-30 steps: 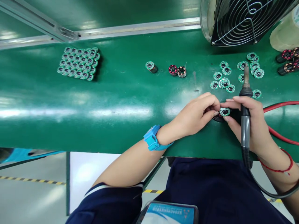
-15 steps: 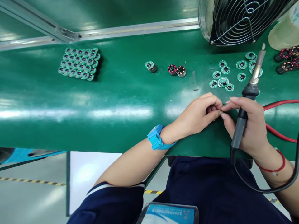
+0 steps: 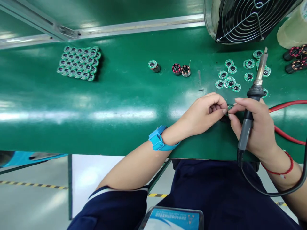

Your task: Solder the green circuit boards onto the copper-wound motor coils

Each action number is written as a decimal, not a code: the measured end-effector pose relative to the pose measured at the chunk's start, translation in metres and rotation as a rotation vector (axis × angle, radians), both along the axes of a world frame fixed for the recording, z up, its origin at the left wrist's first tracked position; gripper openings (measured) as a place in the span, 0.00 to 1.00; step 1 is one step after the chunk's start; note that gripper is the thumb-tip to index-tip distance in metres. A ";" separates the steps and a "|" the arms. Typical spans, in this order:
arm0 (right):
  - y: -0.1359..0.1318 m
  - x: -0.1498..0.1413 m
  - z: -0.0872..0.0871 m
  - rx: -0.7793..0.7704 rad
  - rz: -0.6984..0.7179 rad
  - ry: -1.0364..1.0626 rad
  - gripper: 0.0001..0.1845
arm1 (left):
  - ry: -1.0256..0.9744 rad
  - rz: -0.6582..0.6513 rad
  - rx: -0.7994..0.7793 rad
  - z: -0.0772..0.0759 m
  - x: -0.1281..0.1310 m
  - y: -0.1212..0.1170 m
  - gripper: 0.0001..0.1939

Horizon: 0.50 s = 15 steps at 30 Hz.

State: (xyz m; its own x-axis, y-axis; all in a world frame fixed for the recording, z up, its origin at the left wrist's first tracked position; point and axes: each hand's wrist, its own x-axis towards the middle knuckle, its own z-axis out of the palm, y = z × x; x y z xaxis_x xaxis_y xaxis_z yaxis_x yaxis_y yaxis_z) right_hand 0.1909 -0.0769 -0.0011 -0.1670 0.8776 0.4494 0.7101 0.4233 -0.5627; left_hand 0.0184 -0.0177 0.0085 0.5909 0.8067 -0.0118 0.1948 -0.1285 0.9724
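Observation:
My left hand, with a blue strap on its wrist, is closed, thumb and forefinger pinched at a small round green circuit board. The fingers cover most of that board, and a dark shape lies under it. My right hand keeps a soldering iron in its grip, tip pointing up and away from the board. Its thumb and forefinger meet at the board's right edge, close to my left fingertips. Just beyond the hands lie several loose round circuit boards.
A stacked block of round boards stands at the left. Mid-table are a board-topped motor coil and two bare wound coils. A fan is at the back right, near more coils. Red cables run off to the right.
The board between my fingertips shows more now, as the left fingertips have shifted slightly left. The soldering iron has barely moved in my right hand.

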 end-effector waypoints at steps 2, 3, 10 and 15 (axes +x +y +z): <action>-0.001 0.001 0.000 -0.022 0.020 -0.011 0.28 | -0.002 0.001 0.000 -0.001 0.000 0.001 0.06; -0.001 0.002 0.000 -0.029 0.028 -0.012 0.28 | 0.001 0.002 0.004 -0.001 -0.001 0.001 0.06; -0.008 0.009 0.004 0.031 -0.053 0.176 0.27 | 0.061 -0.019 0.072 -0.003 -0.003 0.004 0.06; -0.022 0.017 0.013 0.131 -0.224 0.232 0.26 | 0.094 -0.011 0.075 -0.002 -0.003 0.004 0.06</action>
